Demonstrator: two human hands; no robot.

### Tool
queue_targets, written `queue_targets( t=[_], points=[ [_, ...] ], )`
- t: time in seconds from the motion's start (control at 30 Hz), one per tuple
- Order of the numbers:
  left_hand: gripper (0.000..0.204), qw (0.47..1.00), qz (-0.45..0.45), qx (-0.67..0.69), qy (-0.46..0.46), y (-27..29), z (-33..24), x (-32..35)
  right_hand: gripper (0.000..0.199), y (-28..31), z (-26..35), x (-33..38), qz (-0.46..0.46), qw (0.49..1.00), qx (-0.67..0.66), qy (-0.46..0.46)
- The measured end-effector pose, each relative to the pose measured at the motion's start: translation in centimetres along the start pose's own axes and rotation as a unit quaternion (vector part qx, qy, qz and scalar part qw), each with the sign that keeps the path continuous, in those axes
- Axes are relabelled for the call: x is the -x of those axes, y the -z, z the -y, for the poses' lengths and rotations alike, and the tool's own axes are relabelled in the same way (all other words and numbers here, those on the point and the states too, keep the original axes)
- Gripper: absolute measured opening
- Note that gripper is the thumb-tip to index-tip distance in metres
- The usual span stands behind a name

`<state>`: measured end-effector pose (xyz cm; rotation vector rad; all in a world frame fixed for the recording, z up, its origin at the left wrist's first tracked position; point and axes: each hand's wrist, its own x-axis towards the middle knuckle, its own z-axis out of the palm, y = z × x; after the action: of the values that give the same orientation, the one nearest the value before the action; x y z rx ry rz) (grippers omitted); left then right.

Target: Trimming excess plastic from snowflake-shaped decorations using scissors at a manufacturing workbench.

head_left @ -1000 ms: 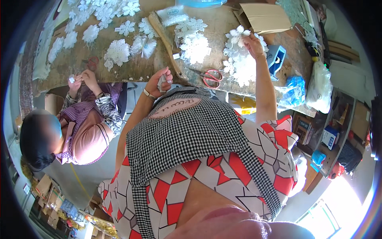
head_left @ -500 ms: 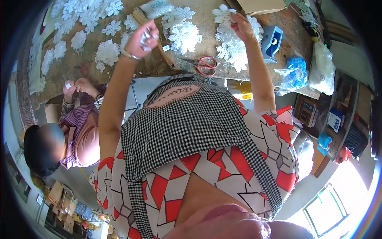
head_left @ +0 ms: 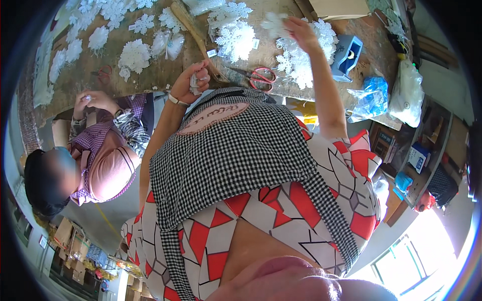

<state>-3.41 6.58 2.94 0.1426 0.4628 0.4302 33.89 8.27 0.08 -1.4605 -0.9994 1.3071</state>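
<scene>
Now lower — left hand [head_left: 193, 83], near apron [head_left: 236, 150]

One head-worn fisheye looks steeply down the torso onto the near worktable [head_left: 150, 80]

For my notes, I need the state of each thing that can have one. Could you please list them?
Left hand: fingers closed on a small white piece.
Right hand: raised, fingers on a white snowflake.
Red scissors: lying on the table, untouched.
Blue box: open.
White plastic bag: full, at the table edge.
</scene>
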Motion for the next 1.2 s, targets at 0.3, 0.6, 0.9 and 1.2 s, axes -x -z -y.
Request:
queue_targets(
  t=[0.3,0.6,0.9,1.2],
  points=[
    [0.018,0.995,-0.066,0.069,0.03,-0.4,3.0,0.2,0.031,6.0,-3.5,3.7,-0.264,0.83,0.477,0.113],
    [0.018,0.994,0.033,0.061,0.081,0.1,2.9,0.1,0.025,1.9,-7.7,2.2,-0.033,0.716,0.668,0.203],
    [0.019,0.995,0.031,0.067,0.073,0.2,2.7,0.7,0.008,-0.7,-5.8,2.6,-0.033,0.73,0.658,0.181],
    [0.019,0.993,0.023,0.077,0.084,0.7,2.8,0.7,0.021,-2.1,-7.1,-0.5,0.056,0.643,0.756,0.112]
  ],
)
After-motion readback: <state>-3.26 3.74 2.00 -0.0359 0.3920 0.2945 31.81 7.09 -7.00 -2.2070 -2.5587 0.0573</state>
